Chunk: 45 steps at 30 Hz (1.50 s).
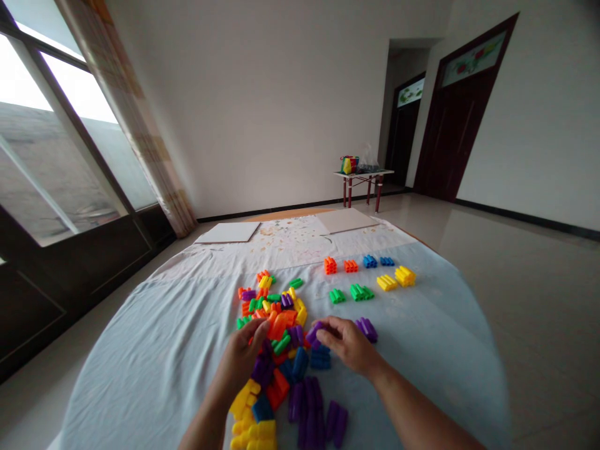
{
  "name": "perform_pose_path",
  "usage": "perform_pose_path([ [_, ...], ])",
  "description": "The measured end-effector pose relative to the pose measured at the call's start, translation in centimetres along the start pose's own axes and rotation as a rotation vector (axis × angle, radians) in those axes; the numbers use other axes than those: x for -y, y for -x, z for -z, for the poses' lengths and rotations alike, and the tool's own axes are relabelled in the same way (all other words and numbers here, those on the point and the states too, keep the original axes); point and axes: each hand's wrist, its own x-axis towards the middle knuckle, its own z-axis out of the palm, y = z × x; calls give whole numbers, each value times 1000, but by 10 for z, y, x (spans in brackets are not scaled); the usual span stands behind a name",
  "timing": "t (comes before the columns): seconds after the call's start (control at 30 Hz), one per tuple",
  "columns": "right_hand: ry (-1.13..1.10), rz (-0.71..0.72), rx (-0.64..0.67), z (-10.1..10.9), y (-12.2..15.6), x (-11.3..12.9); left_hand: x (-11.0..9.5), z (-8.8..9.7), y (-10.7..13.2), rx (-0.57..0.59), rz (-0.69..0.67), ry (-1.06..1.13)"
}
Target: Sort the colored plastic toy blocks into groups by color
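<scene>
From your head camera: your right hand [349, 345] pinches a small purple plastic block [314, 335] between thumb and fingertips, at the right edge of the loose heap of many-coloured plastic blocks [276, 315] on the pale blue tablecloth [164, 350]. Your left hand [242, 357] rests on the heap's near side with its fingers curled down among the pieces; whether they grip one cannot be told. A joined purple block cluster [368, 329] lies just beside your right hand's knuckles. Farther across the cloth, well apart from both hands, sit orange block clusters [330, 265], blue block clusters [370, 261], yellow block clusters [405, 275] and green block clusters [361, 292]. Two white flat boards [228, 232] lie at the far end.
</scene>
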Motion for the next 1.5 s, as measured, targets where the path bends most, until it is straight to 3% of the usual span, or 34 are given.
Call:
perform_pose_path([
  [0.13, 269, 165, -65, -6, 2, -6, -14, -7, 2, 9, 56, 122],
  [0.23, 307, 270, -177, -8, 4, -5, -30, -16, 4, 33, 106, 200],
  [0.33, 314, 329, -178, -11, 7, -1, -38, -26, 4, 129, 114, 257],
  [0.53, 350, 382, -216, -18, 8, 0, -47, -45, 7, 131, 0, 104],
  [0.67, 373, 449, -282, -17, 5, -4, -54, -36, 8, 87, -35, 23],
  [0.77, 389, 468, -372, -12, 3, -5, -36, -10, 1, -134, 2, 0],
  [0.93, 376, 384, -534, 2, -2, -3, 30, 33, -13, -547, 141, 42],
  [1.0, 377, 358, -567, 14, -7, -2, 55, 38, -14, -622, 187, 69],
  [1.1, 424, 321, -562, 40, -21, -5, 81, 36, -11, -650, 271, 75],
  [1.2, 542, 248, -518, 74, -45, -13, 93, 32, -10, -637, 336, 97],
  [1.3, 786, 131, -348, 103, -75, -24, 99, 31, -12, -607, 341, 136],
  [1.4, 956, 41, -206, 116, -104, -33, 103, 30, -15, -586, 349, 143],
  [1.5, 1010, -6, -123, 114, -125, -42, 104, 29, -16, -578, 349, 154],
])
